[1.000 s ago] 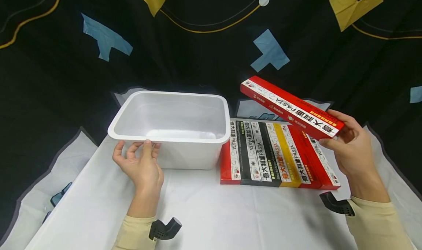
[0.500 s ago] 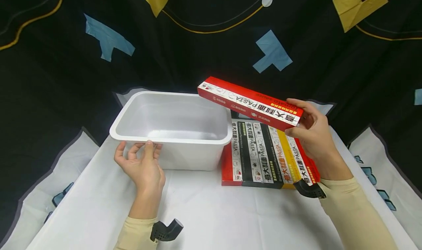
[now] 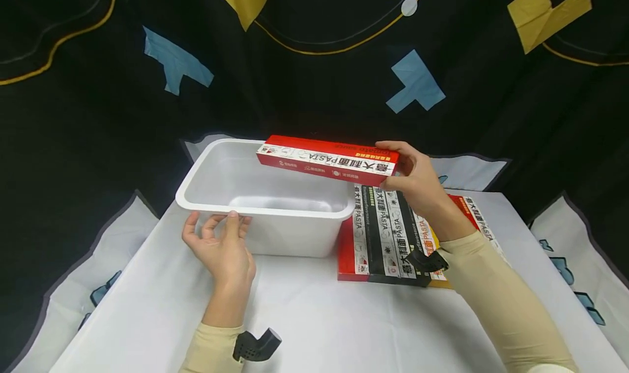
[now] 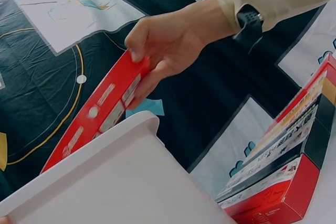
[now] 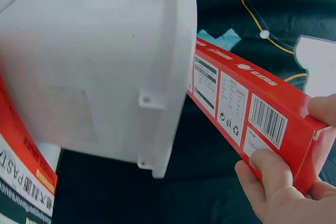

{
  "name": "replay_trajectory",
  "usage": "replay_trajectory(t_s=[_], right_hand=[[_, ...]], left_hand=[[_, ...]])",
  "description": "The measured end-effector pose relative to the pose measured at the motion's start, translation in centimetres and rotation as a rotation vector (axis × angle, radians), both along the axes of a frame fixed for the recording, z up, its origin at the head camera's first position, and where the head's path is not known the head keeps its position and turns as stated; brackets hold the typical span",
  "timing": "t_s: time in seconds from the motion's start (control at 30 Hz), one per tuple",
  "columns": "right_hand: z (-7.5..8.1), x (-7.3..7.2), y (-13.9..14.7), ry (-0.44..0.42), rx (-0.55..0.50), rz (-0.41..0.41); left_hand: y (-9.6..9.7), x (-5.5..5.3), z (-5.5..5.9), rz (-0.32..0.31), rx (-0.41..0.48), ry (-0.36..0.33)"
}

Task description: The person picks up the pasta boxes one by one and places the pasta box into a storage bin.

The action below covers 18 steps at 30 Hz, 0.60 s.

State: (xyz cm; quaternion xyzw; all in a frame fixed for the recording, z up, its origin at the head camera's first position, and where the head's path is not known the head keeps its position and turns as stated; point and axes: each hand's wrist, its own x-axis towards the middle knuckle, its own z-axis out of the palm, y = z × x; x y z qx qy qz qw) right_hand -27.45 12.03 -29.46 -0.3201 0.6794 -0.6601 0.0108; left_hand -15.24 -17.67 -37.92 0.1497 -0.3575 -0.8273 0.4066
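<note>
My right hand [image 3: 413, 179] pinches one end of a red pasta box [image 3: 326, 161], fingers above and thumb below. The box is held over the right part of a white plastic bin [image 3: 290, 234]. In the right wrist view the red pasta box [image 5: 252, 114] shows its barcode side, its far end hidden behind the bin [image 5: 94, 66]. Palm up, my left hand [image 3: 223, 247] grips the bin's front rim with curled fingers and thumb. Only a fingertip [image 4: 4, 220] of it shows in the left wrist view.
Beside the bin on the right lies a row of red, black and yellow pasta boxes [image 3: 388, 236], partly hidden by my right forearm. All stand on a white-covered table [image 3: 314, 318]. A dark curtain [image 3: 319, 100] hangs behind.
My right hand has carried the red pasta box leftward from above the row to over the bin, lowering it and turning it nearer level. The left hand keeps its place on the rim.
</note>
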Motion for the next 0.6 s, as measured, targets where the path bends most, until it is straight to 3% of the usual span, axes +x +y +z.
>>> replay_trajectory(t_s=[0.23,0.6], right_hand=[[-0.6,-1.0,-2.6,-0.027,0.066,-0.005],[-0.9,-2.7,-6.6,-0.158,0.217,0.006]], left_hand=[[0.1,0.3,-0.3,-0.016,-0.009,-0.002],[0.0,0.2,-0.3,-0.018,-0.020,0.028]])
